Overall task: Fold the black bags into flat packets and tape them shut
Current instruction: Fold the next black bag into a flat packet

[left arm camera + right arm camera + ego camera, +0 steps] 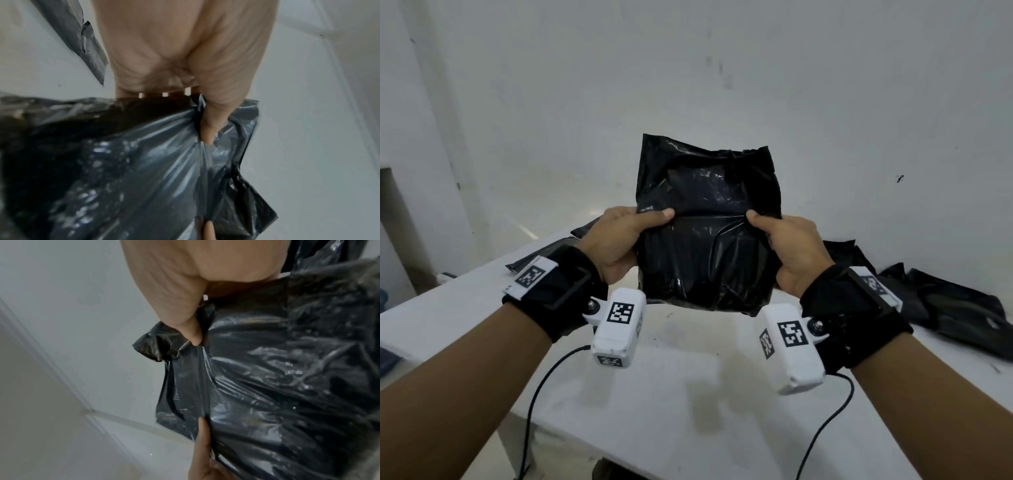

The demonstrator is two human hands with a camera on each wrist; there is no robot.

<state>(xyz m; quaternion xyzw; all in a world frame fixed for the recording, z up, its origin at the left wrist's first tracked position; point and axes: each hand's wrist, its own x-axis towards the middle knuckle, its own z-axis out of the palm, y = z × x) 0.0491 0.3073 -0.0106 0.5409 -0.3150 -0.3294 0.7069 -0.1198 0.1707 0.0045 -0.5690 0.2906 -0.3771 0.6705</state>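
Both forearms reach in from below, each with a black strap and a white wrist camera. Beyond them the left hand and right hand hold one black bag upright in the air above the white bench, one hand at each side edge. The fingers are clenched on the plastic: each thumb presses the near face at mid-height, and in the wrist views the other fingers wrap behind, so both hands pinch the bag's sides.

The bag looks already folded to a rough rectangle but puffy, with a crumpled top edge. No tape shows on it from here, and I see no tape roll.

To do this step well, I would lower it onto the bench, press the air out from the centre towards the open edge, then crease the next fold sharply with the thumbs level so the edges meet. Slick plastic tends to spring open, so one hand should pin the fold while the other fetches tape.

More bags lie loose on the bench at right, and others at far left.
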